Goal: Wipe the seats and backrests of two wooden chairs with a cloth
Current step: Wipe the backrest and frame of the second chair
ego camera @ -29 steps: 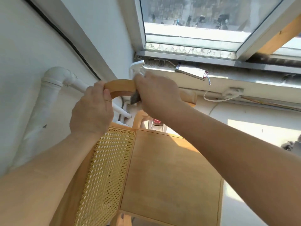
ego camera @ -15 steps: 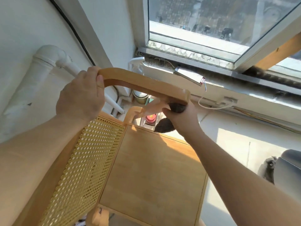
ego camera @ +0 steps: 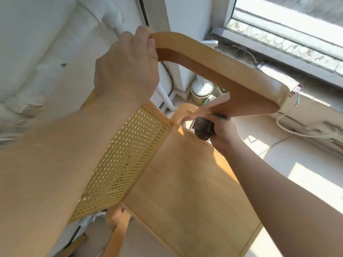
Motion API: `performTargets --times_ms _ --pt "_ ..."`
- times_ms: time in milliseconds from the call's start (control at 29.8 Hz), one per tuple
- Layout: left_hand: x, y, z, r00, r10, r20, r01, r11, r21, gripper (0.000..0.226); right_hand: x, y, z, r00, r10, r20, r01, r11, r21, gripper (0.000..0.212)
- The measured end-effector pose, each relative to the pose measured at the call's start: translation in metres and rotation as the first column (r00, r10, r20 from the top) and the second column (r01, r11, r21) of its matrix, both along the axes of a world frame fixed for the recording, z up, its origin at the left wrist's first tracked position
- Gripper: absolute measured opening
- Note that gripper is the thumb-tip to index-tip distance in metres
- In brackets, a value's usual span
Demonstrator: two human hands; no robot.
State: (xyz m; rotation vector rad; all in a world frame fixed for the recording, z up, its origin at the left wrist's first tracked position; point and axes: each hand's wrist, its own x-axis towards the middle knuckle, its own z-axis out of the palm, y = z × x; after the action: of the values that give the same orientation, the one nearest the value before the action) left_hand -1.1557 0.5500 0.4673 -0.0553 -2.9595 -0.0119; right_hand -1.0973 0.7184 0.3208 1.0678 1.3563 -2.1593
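While the wooden chair (ego camera: pixel 172 175) fills the view beside the window (ego camera: pixel 263 37), its seat (ego camera: pixel 194 201) lies in the middle, with the cane backrest (ego camera: pixel 126 160) at the left. The left hand (ego camera: pixel 126 71) wraps its fingers round the rear bend of the curved armrest (ego camera: pixel 222 71). Under the armrest's front end, above the seat's far edge, the right hand (ego camera: pixel 223 133) grips a bunched dark cloth (ego camera: pixel 203 129) close against the wood. A pale tin (ego camera: pixel 201 90) stands on the floor beyond.

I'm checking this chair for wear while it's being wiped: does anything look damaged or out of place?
Yes. The armrest has a pale scuffed patch on its rounded outer corner, above the right hand with the cloth. Behind it, loose coloured wires hang off the window ledge.
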Motion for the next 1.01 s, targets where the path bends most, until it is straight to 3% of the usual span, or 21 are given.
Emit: performTargets --times_ms 101,168,202,235,302,370,437,470,571,639,706,807,874,941,1008 --pt "0.007 0.021 -0.011 0.978 0.181 -0.105 -0.177 0.983 0.044 0.042 0.013 -0.008 -0.008 0.993 0.079 0.087 -0.078 0.997 -0.017 0.016" --pt "0.017 0.021 -0.016 0.981 0.139 -0.138 -0.127 0.988 0.092 0.047 0.025 -0.015 -0.017 0.937 0.344 0.061 -0.349 0.919 0.183 0.015" --pt "0.027 0.018 -0.018 0.982 0.088 -0.166 -0.071 0.992 0.105 0.051 0.032 -0.02 -0.024 0.876 0.48 0.044 -0.467 0.823 0.322 0.017" --pt "0.041 0.016 -0.023 0.981 0.033 -0.193 -0.007 0.991 0.133 0.055 0.037 -0.024 -0.034 0.793 0.609 0.025 -0.544 0.687 0.481 0.022" --pt "0.083 0.014 -0.047 0.989 -0.026 -0.147 0.067 0.957 0.283 0.054 0.044 -0.031 -0.063 0.528 0.848 0.053 -0.563 0.302 0.769 0.033" --pt "0.129 0.011 -0.084 0.987 0.007 0.161 -0.076 0.9 0.428 0.054 0.05 -0.041 -0.092 0.284 0.918 0.278 -0.509 -0.101 0.855 0.058" --pt "0.172 0.001 -0.131 0.859 0.048 0.51 -0.271 0.887 0.373 0.063 0.066 -0.061 -0.112 0.14 0.895 0.424 -0.466 -0.319 0.826 0.083" --pt "0.189 -0.007 -0.152 0.795 0.056 0.604 -0.313 0.89 0.33 0.068 0.078 -0.076 -0.114 0.057 0.902 0.428 -0.402 -0.372 0.837 0.084" --pt "0.217 -0.03 -0.192 0.657 0.111 0.746 -0.402 0.889 0.221 0.079 0.136 -0.117 -0.113 -0.262 0.907 0.329 -0.311 -0.403 0.861 0.079" --pt "0.223 -0.036 -0.205 0.632 0.149 0.76 -0.397 0.905 0.152 0.078 0.155 -0.12 -0.119 -0.375 0.888 0.267 -0.336 -0.398 0.854 0.075" --pt "0.224 -0.033 -0.213 0.684 0.097 0.723 -0.357 0.909 0.215 0.075 0.142 -0.101 -0.134 -0.388 0.882 0.267 -0.181 -0.357 0.916 0.062" --pt "0.203 -0.023 -0.227 0.748 -0.039 0.663 -0.237 0.917 0.322 0.073 0.088 -0.046 -0.144 -0.187 0.899 0.396 -0.049 -0.411 0.91 0.07" --pt "0.183 -0.017 -0.239 0.751 -0.081 0.656 -0.19 0.924 0.332 0.069 0.059 -0.021 -0.145 -0.035 0.88 0.474 -0.133 -0.474 0.871 0.081" --pt "0.168 -0.007 -0.246 0.777 -0.083 0.624 -0.165 0.93 0.329 0.063 0.063 -0.029 -0.141 0.07 0.87 0.488 -0.181 -0.47 0.864 0.085" --pt "0.165 -0.006 -0.248 0.829 0.036 0.558 -0.253 0.914 0.317 0.045 0.087 -0.061 -0.136 0.052 0.887 0.459 -0.222 -0.438 0.871 0.084"
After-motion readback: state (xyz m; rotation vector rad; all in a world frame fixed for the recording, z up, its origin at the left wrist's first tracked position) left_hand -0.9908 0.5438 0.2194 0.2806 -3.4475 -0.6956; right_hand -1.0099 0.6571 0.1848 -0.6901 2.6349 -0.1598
